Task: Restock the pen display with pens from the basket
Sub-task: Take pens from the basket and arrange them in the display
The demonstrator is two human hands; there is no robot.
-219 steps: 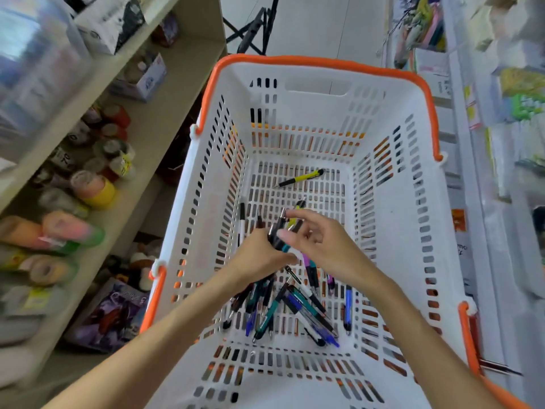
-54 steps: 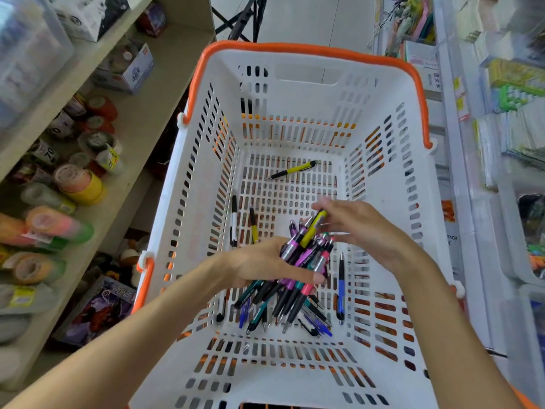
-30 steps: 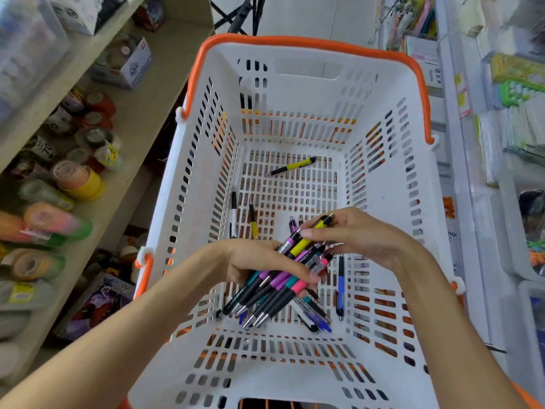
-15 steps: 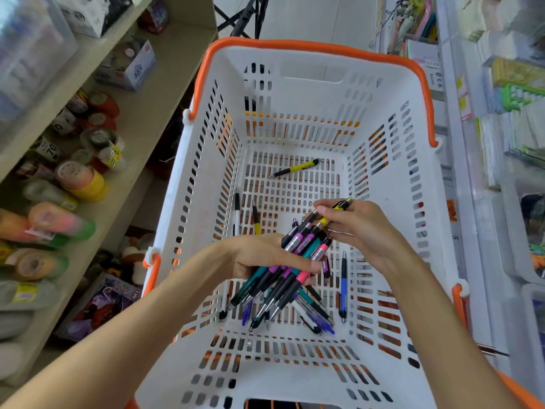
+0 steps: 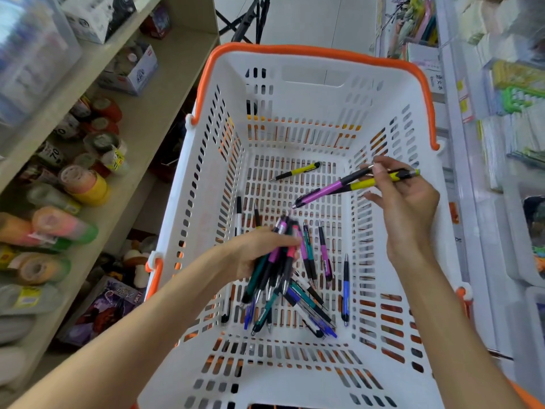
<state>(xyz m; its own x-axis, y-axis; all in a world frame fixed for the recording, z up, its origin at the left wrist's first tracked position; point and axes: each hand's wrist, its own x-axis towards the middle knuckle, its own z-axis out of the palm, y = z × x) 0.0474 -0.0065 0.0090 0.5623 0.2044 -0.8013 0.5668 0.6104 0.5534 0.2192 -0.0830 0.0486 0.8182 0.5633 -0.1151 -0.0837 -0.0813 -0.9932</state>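
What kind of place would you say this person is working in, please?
Most likely a stationery shop aisle: a white shopping basket with orange handles holds loose pens, tape rolls fill the shelf beside it, and packaged goods line the display opposite.

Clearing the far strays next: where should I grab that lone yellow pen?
Pinch the yellow pen at mid-barrel, coming straight down from above. It lies flat on the basket floor, apart from the others, clear on both sides.
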